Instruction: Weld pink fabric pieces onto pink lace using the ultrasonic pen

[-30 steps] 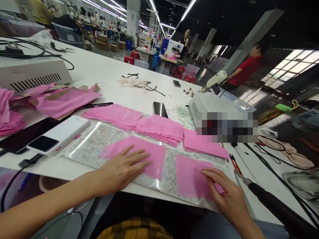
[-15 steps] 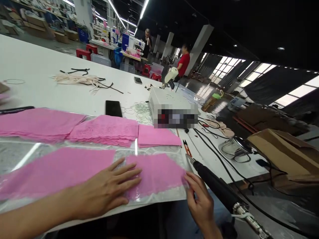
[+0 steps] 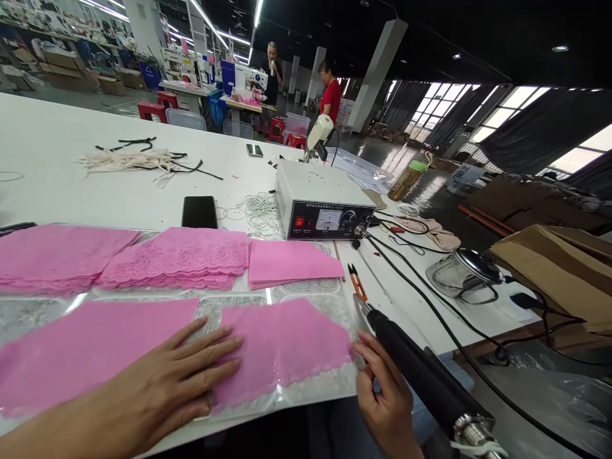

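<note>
My left hand (image 3: 162, 389) lies flat and open, fingers spread, across two pink lace pieces: a long one (image 3: 86, 350) on the left and a shorter one (image 3: 287, 344) on the right. Both rest on a clear plastic sheet (image 3: 310, 389) at the table's near edge. My right hand (image 3: 382, 395) has its fingers bent and close together. Its fingertips sit at the right corner of the shorter piece, right beside a black handheld tool (image 3: 421, 376) lying on the table with a cable. What those fingers grip, if anything, does not show.
Behind the sheet lie two stacks of pink lace (image 3: 176, 258) and a plain pink stack (image 3: 287, 261). Further back are a black phone (image 3: 199, 211), white elastic loops (image 3: 258, 210), a white machine box (image 3: 320, 210), orange snips (image 3: 356, 280), a glass lid (image 3: 461, 274), cardboard (image 3: 559, 268) and two people (image 3: 329, 95).
The view has swung right. My left hand slid from the left piece to straddle both pieces. My right hand moved off the right piece to its right corner beside the black tool.
</note>
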Demonstrator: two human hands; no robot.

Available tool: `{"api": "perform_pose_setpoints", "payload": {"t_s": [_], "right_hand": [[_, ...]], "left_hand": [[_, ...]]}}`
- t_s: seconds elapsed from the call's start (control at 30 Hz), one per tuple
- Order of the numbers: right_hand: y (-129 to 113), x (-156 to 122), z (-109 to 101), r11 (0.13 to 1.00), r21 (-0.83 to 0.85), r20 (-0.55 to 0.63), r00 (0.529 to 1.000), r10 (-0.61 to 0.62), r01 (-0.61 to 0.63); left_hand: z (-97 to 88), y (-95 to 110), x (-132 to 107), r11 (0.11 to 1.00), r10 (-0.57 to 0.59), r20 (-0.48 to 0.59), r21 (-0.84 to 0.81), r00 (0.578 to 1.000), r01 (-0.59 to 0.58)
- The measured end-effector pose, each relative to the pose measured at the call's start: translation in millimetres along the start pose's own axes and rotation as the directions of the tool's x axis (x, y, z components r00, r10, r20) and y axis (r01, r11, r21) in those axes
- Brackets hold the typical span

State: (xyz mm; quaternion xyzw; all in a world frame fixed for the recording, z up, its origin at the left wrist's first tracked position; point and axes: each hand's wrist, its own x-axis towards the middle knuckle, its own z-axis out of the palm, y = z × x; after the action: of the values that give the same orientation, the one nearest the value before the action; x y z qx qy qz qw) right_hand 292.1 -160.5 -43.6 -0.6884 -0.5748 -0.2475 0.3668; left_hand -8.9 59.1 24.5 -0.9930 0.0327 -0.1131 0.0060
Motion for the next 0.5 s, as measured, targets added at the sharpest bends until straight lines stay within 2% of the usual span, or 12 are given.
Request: {"api": "perform_pose_setpoints", "payload": {"t_s": [0.23,0.37,0.5], "right_hand": [[6.1,-10.5,-3.1,0.999,-0.042,0.086,0.996,0.009,-0.006],[11.1,-16.2,0.3,0.998,-0.064,0.052,0.999,0.015,-0.011],[11.2,-16.0,2.1,0.998,-0.066,0.038,0.999,0.004,-0.002]], "left_hand": [[4.0,-3.8,-1.3,0.998,0.035,-0.032,0.044,0.999,-0.033],[2.0,-4.3,-0.7,0.996,0.054,-0.052,0.067,0.997,-0.051],[1.4,-4.5,-1.5,0.993,0.077,-0.025,0.094,0.997,-0.074]]}}
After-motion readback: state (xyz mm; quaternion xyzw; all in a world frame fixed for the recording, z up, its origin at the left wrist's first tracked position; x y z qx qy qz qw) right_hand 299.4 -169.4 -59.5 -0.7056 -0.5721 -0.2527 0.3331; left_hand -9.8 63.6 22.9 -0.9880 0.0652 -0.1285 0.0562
